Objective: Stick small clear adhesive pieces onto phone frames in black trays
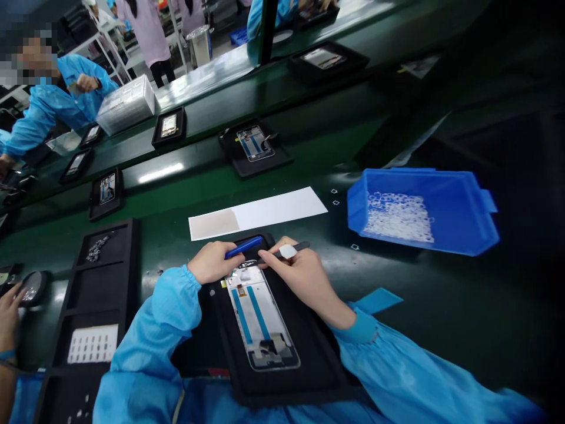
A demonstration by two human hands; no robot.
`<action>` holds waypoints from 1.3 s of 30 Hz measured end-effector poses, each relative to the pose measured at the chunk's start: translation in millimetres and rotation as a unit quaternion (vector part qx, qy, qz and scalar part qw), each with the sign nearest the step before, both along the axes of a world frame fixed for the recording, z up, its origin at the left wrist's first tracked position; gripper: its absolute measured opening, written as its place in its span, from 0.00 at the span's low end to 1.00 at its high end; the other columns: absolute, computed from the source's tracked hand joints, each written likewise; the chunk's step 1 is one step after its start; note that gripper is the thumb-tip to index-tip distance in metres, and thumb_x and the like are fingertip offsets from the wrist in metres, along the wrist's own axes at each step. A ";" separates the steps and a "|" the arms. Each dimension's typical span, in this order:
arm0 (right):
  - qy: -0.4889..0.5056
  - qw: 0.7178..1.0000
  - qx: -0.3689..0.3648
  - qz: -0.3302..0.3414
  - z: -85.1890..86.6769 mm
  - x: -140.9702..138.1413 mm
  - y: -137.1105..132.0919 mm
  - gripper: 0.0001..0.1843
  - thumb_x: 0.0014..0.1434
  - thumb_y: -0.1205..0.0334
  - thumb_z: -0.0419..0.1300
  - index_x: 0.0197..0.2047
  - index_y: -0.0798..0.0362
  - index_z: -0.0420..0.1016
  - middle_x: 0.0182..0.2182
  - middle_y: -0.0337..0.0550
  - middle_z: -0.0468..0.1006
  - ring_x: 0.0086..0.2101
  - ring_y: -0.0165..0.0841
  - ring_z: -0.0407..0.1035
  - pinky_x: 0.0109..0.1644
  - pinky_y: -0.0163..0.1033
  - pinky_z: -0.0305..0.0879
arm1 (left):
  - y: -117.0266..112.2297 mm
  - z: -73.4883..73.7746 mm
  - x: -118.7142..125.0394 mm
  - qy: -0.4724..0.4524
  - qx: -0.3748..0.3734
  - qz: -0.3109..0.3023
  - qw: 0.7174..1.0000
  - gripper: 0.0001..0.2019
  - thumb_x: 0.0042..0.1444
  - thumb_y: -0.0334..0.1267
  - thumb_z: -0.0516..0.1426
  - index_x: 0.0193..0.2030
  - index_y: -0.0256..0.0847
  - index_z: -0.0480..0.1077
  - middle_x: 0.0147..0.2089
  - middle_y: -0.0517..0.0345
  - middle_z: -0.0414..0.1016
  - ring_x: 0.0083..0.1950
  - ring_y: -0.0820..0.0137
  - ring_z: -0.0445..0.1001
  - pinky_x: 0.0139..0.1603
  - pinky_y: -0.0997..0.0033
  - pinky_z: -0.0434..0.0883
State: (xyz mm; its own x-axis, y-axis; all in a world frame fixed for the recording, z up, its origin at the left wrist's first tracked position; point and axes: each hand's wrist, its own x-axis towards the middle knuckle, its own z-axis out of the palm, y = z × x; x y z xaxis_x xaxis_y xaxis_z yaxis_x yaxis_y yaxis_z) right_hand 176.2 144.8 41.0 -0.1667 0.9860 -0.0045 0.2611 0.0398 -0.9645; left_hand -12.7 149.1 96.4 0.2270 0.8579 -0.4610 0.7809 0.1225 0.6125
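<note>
A phone frame [258, 312] with two blue strips lies face up in a black foam tray [318, 365] in front of me. My left hand [214, 262] is closed round a blue pen-like tool [243, 247], its fingers at the frame's far end. From the other side, my right hand [304, 274] pinches dark tweezers [302, 245] with a white patch on them. The tweezers' tips point at the top of the frame, close to my left fingers. What the tips touch is too small to make out.
Beyond the tray lies a white paper strip [278, 206]. At right stands a blue bin [459, 212] of small white rings. A compartmented black tray [95, 294] is at left, near another person's hand [9, 315]. More phone trays [276, 159] sit on the green line.
</note>
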 end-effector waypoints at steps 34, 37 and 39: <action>-0.023 0.996 0.087 -0.014 -2.9 0.3 -6.0 0.15 0.59 0.53 0.59 0.24 0.51 0.68 0.20 0.38 0.73 0.21 0.30 0.66 0.24 0.36 0.57 | 0.9 -1.1 11.0 0.175 0.026 -0.053 0.983 0.11 0.57 0.44 0.56 0.44 0.46 0.75 0.35 0.59 0.78 0.37 0.63 0.75 0.36 0.70 0.66; -0.028 0.994 0.101 -0.011 -3.0 1.1 -6.5 0.16 0.60 0.54 0.59 0.24 0.51 0.69 0.21 0.38 0.72 0.21 0.30 0.66 0.25 0.36 0.57 | 1.8 -1.4 10.5 0.175 0.028 -0.063 0.982 0.12 0.58 0.45 0.56 0.44 0.46 0.75 0.36 0.58 0.78 0.38 0.63 0.76 0.36 0.70 0.66; -0.054 0.991 0.119 0.004 -1.7 1.2 -6.5 0.15 0.60 0.53 0.59 0.25 0.51 0.69 0.21 0.37 0.71 0.20 0.29 0.65 0.25 0.36 0.57 | 2.0 -1.4 9.3 0.174 0.035 -0.067 0.982 0.11 0.58 0.45 0.56 0.44 0.46 0.75 0.36 0.58 0.78 0.39 0.63 0.76 0.37 0.70 0.66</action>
